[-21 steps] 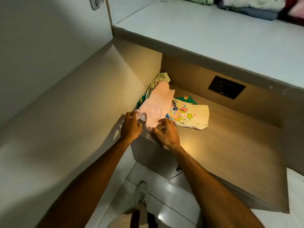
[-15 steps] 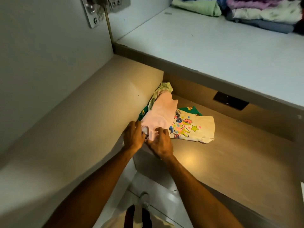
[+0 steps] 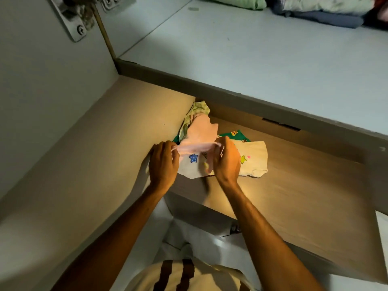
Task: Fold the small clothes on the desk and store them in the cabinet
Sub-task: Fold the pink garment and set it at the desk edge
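Observation:
A pale pink garment (image 3: 202,133) lies on a small pile at the left end of the wooden cabinet shelf (image 3: 304,192). My left hand (image 3: 162,162) and my right hand (image 3: 226,161) each pinch one end of its near edge and hold that edge lifted and stretched between them. Under it lies a cream shirt with coloured stars (image 3: 253,157), on top of a green garment (image 3: 237,134). A yellow-green checked cloth (image 3: 198,110) is tucked at the back against the side wall.
The cabinet's side panel (image 3: 94,164) stands just left of my left hand. A white upper shelf (image 3: 252,59) overhangs the pile and carries folded clothes (image 3: 315,9) at its far right. A metal hinge (image 3: 73,19) sits top left. White floor tiles lie below.
Both hands were pressed on the pink garment's near edge; they have moved apart and lifted that edge, baring the blue star on the cream shirt. The view has tilted down.

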